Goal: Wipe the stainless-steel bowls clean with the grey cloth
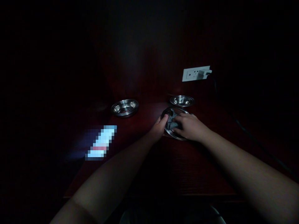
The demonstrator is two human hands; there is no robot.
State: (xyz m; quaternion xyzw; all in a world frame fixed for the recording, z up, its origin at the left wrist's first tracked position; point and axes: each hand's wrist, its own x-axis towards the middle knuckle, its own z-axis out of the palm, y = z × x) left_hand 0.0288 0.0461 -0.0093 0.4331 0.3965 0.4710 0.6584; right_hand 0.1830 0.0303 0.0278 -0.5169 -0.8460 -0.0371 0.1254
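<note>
My left hand (159,129) grips the left rim of a shiny metal bowl (178,136), thumb on the near inner edge and the other fingers hidden beneath. Inside the bowl, my right hand (188,126) presses a grey patterned cloth (172,119) with bent fingers. The bowl is tilted towards me above the dark red table (187,174). Behind it sits another metal bowl (182,100), and to the left stands what looks like a small stack of metal bowls (125,108).
A lit, blurred-out screen (101,143) lies at the table's left. On the back wall is a white socket plate (196,74) with a plug in it. A dark cable (249,133) runs down the right side. The surroundings are very dark.
</note>
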